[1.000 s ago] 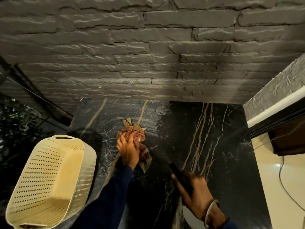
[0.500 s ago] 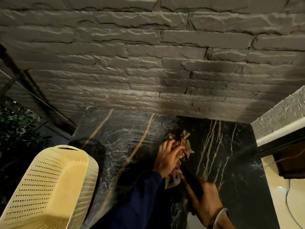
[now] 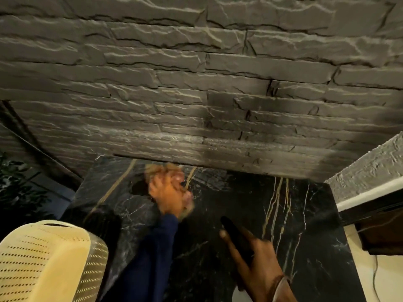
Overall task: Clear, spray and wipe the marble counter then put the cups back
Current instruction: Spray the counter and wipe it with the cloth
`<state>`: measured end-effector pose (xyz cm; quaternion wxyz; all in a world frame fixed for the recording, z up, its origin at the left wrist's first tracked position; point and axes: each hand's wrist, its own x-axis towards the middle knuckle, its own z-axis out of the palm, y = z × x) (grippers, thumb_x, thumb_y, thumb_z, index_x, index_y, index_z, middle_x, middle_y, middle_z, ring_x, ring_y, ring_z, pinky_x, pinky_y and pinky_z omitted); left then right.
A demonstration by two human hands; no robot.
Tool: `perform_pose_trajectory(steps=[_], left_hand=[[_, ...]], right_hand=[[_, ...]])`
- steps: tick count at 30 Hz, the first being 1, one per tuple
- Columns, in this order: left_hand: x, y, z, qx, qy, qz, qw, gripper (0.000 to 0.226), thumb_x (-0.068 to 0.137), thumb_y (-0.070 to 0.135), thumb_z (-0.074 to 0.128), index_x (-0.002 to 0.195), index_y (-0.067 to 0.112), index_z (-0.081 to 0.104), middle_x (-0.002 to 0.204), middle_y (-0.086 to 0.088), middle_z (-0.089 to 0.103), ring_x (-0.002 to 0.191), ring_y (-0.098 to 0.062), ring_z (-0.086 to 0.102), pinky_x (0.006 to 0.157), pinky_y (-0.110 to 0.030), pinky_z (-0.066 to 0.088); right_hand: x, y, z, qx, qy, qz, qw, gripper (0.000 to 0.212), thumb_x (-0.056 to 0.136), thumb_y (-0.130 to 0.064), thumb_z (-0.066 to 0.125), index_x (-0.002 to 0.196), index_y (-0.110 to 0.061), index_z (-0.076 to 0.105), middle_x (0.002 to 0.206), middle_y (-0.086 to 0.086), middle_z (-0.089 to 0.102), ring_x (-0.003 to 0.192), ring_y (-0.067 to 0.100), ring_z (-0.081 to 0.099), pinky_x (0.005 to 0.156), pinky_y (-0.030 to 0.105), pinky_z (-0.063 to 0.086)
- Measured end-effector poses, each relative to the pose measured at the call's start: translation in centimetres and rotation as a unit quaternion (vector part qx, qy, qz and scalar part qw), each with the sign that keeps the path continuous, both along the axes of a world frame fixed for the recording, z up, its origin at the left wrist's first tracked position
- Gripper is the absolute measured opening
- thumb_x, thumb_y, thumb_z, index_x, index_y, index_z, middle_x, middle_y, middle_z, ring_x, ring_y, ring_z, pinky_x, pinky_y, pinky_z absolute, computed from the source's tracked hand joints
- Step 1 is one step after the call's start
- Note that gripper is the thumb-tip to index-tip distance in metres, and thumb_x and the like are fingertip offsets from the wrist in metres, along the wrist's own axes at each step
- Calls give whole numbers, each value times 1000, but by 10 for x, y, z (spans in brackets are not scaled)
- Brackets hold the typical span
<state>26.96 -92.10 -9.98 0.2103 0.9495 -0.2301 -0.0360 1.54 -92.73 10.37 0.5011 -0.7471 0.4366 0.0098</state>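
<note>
The black marble counter [image 3: 250, 203] with gold and white veins runs up to a grey stone wall. My left hand [image 3: 168, 192], blurred by motion, presses a brown patterned cloth [image 3: 161, 168] onto the marble at the far edge, right under the wall. My right hand [image 3: 250, 262] is lower right over the counter and grips a dark object [image 3: 235, 236] that points up and left; it looks like a spray bottle, but it is too dark to be sure. No cups are in view.
A cream perforated plastic basket [image 3: 48, 264] stands at the lower left by the counter's corner. A grey stone wall [image 3: 196, 94] closes the back. A white-edged ledge [image 3: 368, 188] and a dark wooden piece bound the right side. Leaves show at far left.
My left hand with the cloth has swept from the counter's middle to the far edge by the wall. My right hand kept the dark object and stayed at lower right.
</note>
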Motion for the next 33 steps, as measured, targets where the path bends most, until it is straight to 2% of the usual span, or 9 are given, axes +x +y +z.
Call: perform_pose_trajectory(steps=[4,7,10,17,22,24,26,29,33], left_hand=[[-103,-77,1,-33,19,-373,927,33,88,38,56,121,36,58,138,-2,39,126,-28,34,106,-46,33],[-114,-95,-3,3,19,-466,884,34,91,33,55,125,36,57,142,-4,39,130,-30,35,109,-46,33],[-46,-77,-5,-22,-5,-389,921,44,93,33,54,136,37,47,152,-3,28,138,-29,28,114,-39,24],[139,13,18,71,1,45,996,75,63,34,82,130,14,55,141,-22,41,131,-42,35,108,-48,35],[26,-33,46,-69,125,-80,987,27,90,27,56,115,35,58,123,13,52,114,-24,52,95,-48,47],[-35,-51,77,-133,184,-234,945,31,90,26,63,120,29,61,128,6,52,118,-25,54,96,-42,49],[-34,-51,79,-166,215,-171,947,42,94,31,59,134,20,53,130,-8,53,121,-26,55,93,-34,48],[20,-31,55,-113,120,-86,983,40,96,29,53,136,27,48,136,-9,49,122,-28,50,102,-36,43],[80,6,28,-57,-35,-97,993,49,77,31,66,125,26,57,127,-9,53,116,-32,49,100,-41,40]], right_hand=[[-2,-7,-7,-74,-22,1,997,61,57,-97,17,112,-76,33,77,-20,62,63,-8,63,75,21,58],[9,-11,2,-83,11,37,996,53,65,-91,26,114,-74,34,66,-24,53,54,-14,57,74,17,57],[22,-11,2,-62,41,46,996,34,90,-55,49,124,-49,50,76,-17,62,62,-9,63,74,16,56],[51,0,-5,-17,9,-9,1000,20,90,-46,58,110,-49,57,77,-11,66,70,-4,65,68,6,50],[66,-1,-3,-20,-1,11,1000,33,82,-61,52,114,-57,47,84,-29,56,70,-28,51,64,-6,37],[71,-1,3,-50,3,11,999,49,62,-83,35,108,-70,39,77,-31,55,68,-36,44,63,-10,34],[81,-3,4,-63,-20,-4,998,41,51,-91,33,89,-80,45,61,-29,58,62,-36,45,60,-9,36],[100,-11,8,-35,-32,29,998,46,46,-98,35,86,-79,50,65,-23,69,67,-25,58,57,-4,43],[134,-13,20,29,-76,98,992,29,78,-57,52,107,-60,52,74,-9,74,67,1,70,57,11,52]])
